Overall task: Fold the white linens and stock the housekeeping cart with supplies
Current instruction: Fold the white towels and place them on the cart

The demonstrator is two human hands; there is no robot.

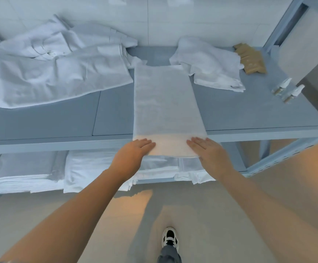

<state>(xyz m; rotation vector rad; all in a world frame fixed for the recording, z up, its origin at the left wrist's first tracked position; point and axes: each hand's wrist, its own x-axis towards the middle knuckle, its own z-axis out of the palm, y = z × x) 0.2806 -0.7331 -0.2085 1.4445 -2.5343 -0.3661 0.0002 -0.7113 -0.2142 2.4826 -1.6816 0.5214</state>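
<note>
A rumpled white sheet [46,67] lies at the left of the blue bench [249,111]. At centre, the left hand [133,154] and right hand [209,154] press flat, fingers straight, on a folded white towel [165,103] overhanging the bench's near edge.

Grey-blue tabletop [59,120] loaded with linens, as I see it.
On it lie a long folded towel [165,103], a rumpled sheet heap [49,69], a crumpled cloth [209,63], tan packets [251,59] and two small bottles [287,91]; the lower shelf [234,149] carries folded linens [30,173].
</note>
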